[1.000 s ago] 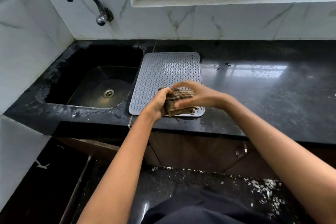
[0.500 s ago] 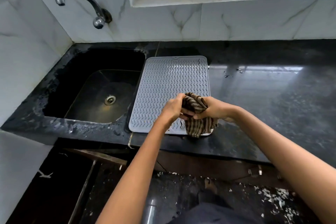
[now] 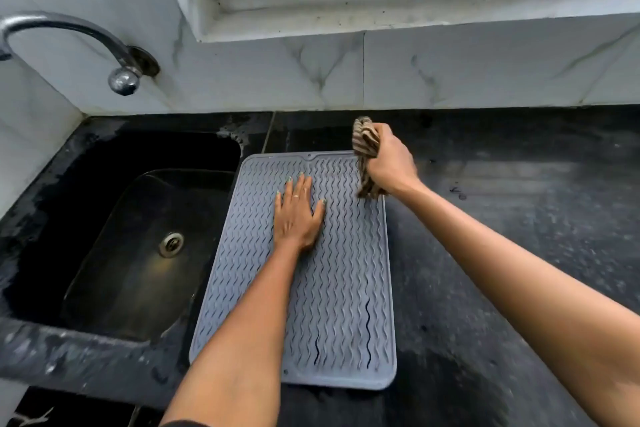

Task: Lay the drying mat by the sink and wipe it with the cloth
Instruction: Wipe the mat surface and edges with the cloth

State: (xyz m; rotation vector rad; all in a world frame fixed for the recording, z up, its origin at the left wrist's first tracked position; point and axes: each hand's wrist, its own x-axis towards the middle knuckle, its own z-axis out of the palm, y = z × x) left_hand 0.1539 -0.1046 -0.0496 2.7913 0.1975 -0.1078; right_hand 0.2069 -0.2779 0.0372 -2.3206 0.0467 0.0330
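Observation:
A grey ribbed drying mat (image 3: 346, 305) lies flat on the black counter, right beside the sink (image 3: 138, 253). My left hand (image 3: 298, 215) rests palm down on the mat's upper middle, fingers spread. At the mat's far right corner my right hand (image 3: 389, 163) is closed around a bunched brown striped cloth (image 3: 364, 142). The cloth sticks out above my fist and hangs below it onto the mat's right edge.
A chrome tap (image 3: 69, 38) juts from the white marble wall over the sink's back left. The black granite counter (image 3: 519, 236) stretches to the right of the mat. A window sill (image 3: 381, 17) runs above the backsplash.
Both hands held the cloth at the mat's near edge. Now my left hand has let go and lies flat on the mat. My right hand carried the cloth to the far right corner.

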